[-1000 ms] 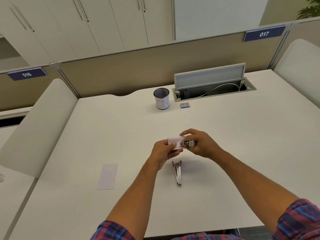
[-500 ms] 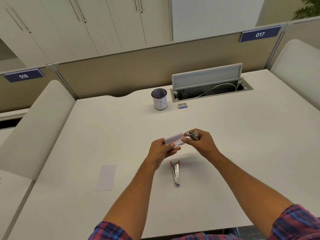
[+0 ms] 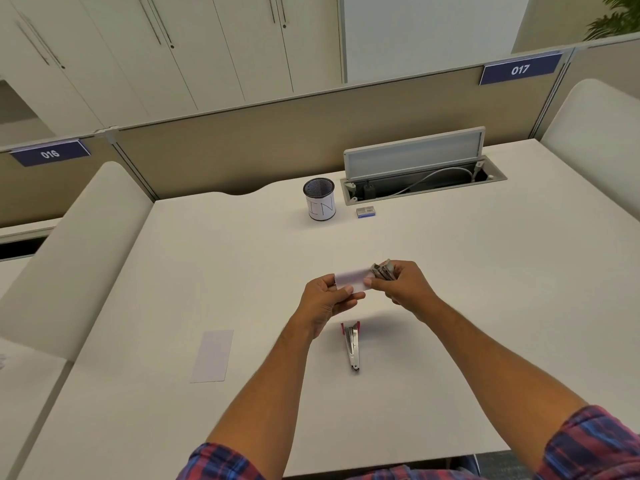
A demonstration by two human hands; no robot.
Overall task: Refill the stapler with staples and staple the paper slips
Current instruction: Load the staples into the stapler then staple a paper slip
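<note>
My left hand [image 3: 323, 301] pinches the left end of a small white paper slip [image 3: 351, 277] above the middle of the desk. My right hand [image 3: 407, 289] grips a small metal stapler [image 3: 382, 270] whose jaws sit at the slip's right end. Below my hands, a silver tool with a red end [image 3: 352, 346] lies flat on the desk, looking like a second stapler. Another white slip [image 3: 213, 355] lies flat to the left. A small blue staple box [image 3: 366, 212] rests near the back of the desk.
A mesh cup [image 3: 320, 200] with a white label stands at the back centre. Beside it on the right is an open cable hatch [image 3: 415, 168] with its lid raised. Padded dividers [image 3: 69, 258] border the white desk [image 3: 485, 306] on both sides.
The slip has been drawn out flatter between my hands, and the stapler now sits at its right end. Both hands stayed over the same spot.
</note>
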